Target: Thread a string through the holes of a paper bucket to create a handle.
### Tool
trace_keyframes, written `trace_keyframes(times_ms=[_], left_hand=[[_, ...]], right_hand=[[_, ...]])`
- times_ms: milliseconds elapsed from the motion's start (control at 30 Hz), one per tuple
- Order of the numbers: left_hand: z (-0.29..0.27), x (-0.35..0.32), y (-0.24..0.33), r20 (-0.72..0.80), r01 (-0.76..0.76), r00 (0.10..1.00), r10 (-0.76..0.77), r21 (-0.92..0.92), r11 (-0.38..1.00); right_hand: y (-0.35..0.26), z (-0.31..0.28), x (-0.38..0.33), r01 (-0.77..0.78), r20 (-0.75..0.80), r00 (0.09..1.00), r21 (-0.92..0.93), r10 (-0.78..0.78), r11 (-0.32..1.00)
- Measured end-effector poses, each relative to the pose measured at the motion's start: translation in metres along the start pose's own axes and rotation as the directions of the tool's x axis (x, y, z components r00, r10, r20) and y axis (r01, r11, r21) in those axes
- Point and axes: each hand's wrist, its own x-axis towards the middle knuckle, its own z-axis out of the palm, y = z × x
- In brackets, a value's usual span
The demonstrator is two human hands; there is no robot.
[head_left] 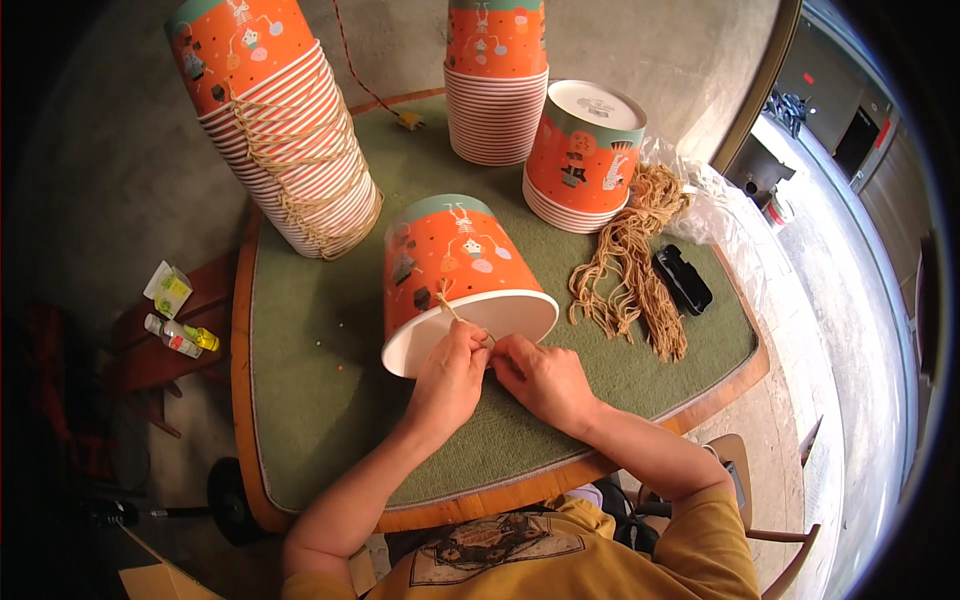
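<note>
An orange paper bucket point(455, 250) with cartoon prints and a green band rests tilted on the green-topped table, its white rim facing me. A tan cord point(446, 299) comes through its side close to the rim. My left hand point(450, 375) is closed in a pinch on this cord at the bucket's mouth. Right beside it, my right hand point(548, 382) is also pinched, its fingertips meeting the left ones on the thin cord end. The fingers partly hide the cord between them.
Nested bucket stacks stand at the left, draped with cords point(290, 170), and at the back point(495, 110). Upturned buckets point(582, 160) sit right of centre. Beside them lie a tan cord bundle point(640, 270), a black plastic tray point(683, 280) and clear plastic wrap point(700, 205).
</note>
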Motion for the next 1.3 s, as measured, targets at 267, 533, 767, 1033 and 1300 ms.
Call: trace_keyframes(times_ms=[267, 533, 767, 1033, 1300], left_hand=[[-0.002, -0.003, 0.004, 0.085, 0.030, 0.996, -0.028, -0.023, 0.999], [-0.006, -0.005, 0.017, 0.082, -0.076, 0.994, 0.070, 0.069, 0.995], [-0.005, -0.006, 0.024, 0.031, -0.220, 0.975, 0.221, 0.319, 0.922], [-0.005, -0.008, 0.025, 0.067, -0.276, 0.958, 0.278, 0.469, 0.839], [-0.005, -0.008, 0.025, 0.082, -0.261, 0.963, 0.258, 0.531, 0.806]], right_hand=[[0.000, -0.002, 0.005, -0.057, 0.038, 0.998, 0.048, 0.055, 0.997], [0.002, -0.003, 0.009, -0.115, 0.081, 0.991, 0.085, 0.109, 0.990], [0.002, -0.005, 0.012, -0.193, 0.130, 0.976, 0.164, 0.173, 0.967], [0.003, -0.005, 0.014, -0.161, 0.115, 0.983, 0.136, 0.145, 0.978], [0.003, -0.004, 0.012, -0.156, 0.109, 0.984, 0.143, 0.141, 0.977]])
